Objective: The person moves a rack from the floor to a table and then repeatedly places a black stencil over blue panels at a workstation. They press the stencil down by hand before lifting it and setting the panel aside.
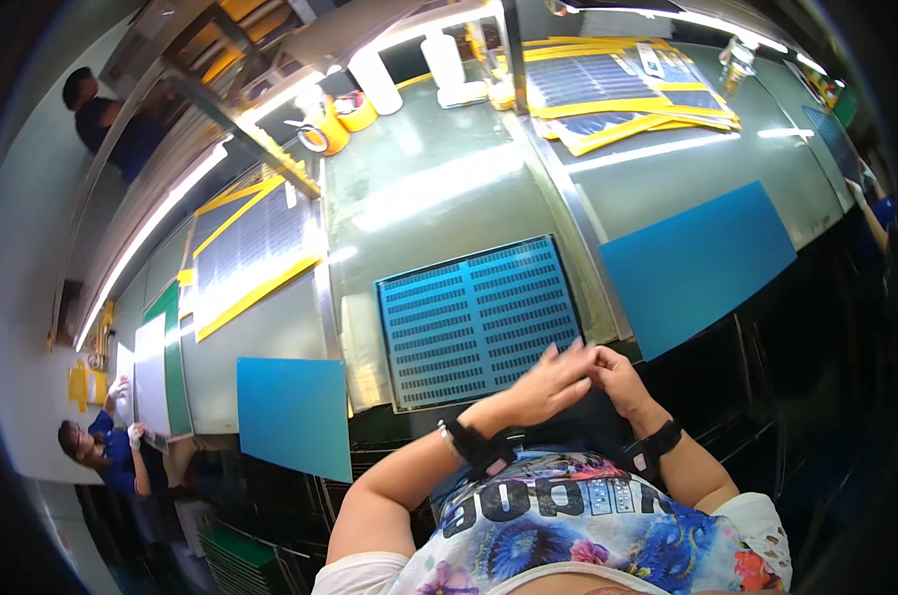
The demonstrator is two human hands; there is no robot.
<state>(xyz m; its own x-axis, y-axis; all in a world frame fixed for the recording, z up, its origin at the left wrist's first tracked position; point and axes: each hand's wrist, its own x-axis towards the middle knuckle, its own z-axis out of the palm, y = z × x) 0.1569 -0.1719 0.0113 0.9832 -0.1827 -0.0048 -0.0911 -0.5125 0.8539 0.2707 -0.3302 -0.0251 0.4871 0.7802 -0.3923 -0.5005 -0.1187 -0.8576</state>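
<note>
In front of me on the bench lies a dark-edged rectangular panel [477,327], blue with rows of small black rectangles. My left hand [546,385] is over its near right corner, fingers stretched out and pointing right, somewhat smeared by motion. Just beside it, past the bench edge, my right hand [620,383] is closed, with thumb and fingers pressed together close to the left fingertips. Anything between those fingers is too small or hidden to tell. Plain blue sheets flank the panel: one on the left [292,416], one on the right [697,266].
Tape rolls [328,127] and white rolls [374,81] stand at the back. Yellow-edged dark screens lie at the left [255,248] and far right [602,84]. A metal strip [578,213] divides the bench. A co-worker [112,446] handles a white panel at far left; another person's arm [870,213] shows at right.
</note>
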